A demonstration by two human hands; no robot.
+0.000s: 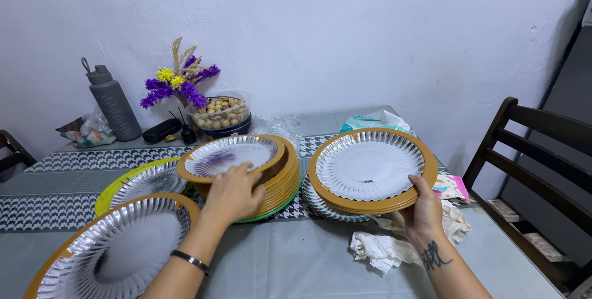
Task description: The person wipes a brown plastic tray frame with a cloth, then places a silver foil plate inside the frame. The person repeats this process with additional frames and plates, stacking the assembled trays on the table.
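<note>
My left hand (233,193) grips the near rim of the top silver-lined, brown-rimmed plate (231,154), which tilts up off a tall stack of plates (285,183) at the table's middle. A black band circles that wrist. My right hand (424,208) holds the near right edge of another brown-rimmed silver plate (369,166), lifted and tilted above a low silver pile (322,207) on the right.
A large silver plate (117,249) lies at the near left, a yellow-green-rimmed one (140,182) behind it. Crumpled tissue (385,248) lies under my right wrist. Grey bottle (114,100), purple flowers (179,86) and a nut bowl (222,114) line the wall. A dark chair (536,157) stands right.
</note>
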